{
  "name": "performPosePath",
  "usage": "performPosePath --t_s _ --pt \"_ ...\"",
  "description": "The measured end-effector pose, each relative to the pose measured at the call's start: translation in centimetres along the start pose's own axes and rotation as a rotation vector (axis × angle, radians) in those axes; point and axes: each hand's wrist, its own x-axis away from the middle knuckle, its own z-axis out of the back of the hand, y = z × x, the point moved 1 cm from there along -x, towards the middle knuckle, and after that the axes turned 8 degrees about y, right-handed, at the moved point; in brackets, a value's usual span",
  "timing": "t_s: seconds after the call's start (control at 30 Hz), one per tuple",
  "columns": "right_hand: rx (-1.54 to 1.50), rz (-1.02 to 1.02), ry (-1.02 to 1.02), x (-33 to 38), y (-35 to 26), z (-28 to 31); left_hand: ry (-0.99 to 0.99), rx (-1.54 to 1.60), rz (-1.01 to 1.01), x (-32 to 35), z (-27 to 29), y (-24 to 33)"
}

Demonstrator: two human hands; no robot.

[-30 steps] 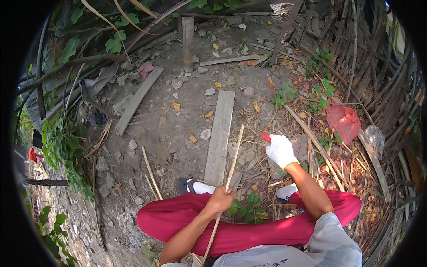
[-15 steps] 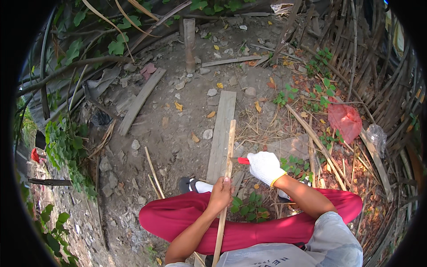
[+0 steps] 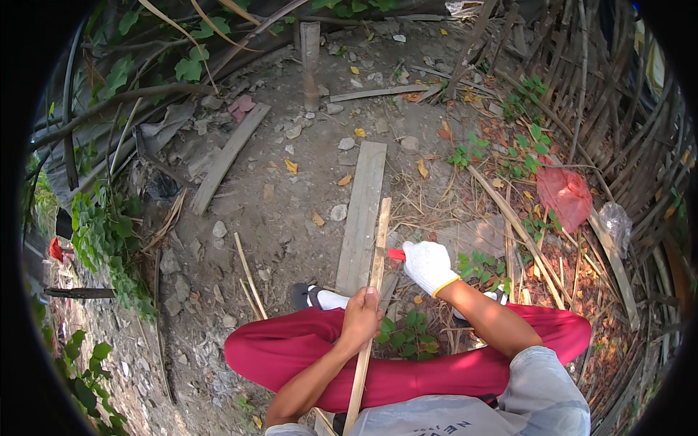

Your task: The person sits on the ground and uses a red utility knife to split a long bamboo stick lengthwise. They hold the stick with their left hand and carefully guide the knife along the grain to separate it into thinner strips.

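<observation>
A long, pale wooden strip runs from my lap up over the ground in front of me. My bare left hand is closed around its middle, thumb on top. In a white knitted glove with a yellow cuff, my right hand grips the red handle of a knife. The short blade lies against the strip's right side, above my left hand; its edge is too small to make out. Beneath the strip's far end a flat grey board lies on the dirt.
Another grey board lies at the left, and a wooden stake stands upright at the back. A red plastic bag and woven branches are on the right. Thin sticks lie beside my left foot; a small leafy plant grows between my legs.
My right hand and the knife have shifted slightly up along the strip. The strip's far end has tilted a little to the right, with my left hand still around it.
</observation>
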Motion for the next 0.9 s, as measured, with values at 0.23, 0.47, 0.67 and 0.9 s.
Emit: performPosePath --t_s 0.23,0.47,0.67,0.9 --pt "0.071 -0.095 0.071 -4.7 3.2 0.0 -0.074 0.049 0.155 -1.2 0.9 1.2" --pt "0.155 -0.412 0.009 -8.5 9.2 -3.6 -0.126 0.067 0.242 -1.1 1.0 1.5" --pt "-0.063 -0.277 0.124 -3.7 9.6 -2.7 -0.251 0.014 0.225 -2.1 2.7 -0.5" --pt "-0.325 -0.364 0.285 0.7 7.9 -0.4 -0.277 -0.039 0.216 -0.1 0.1 1.2"
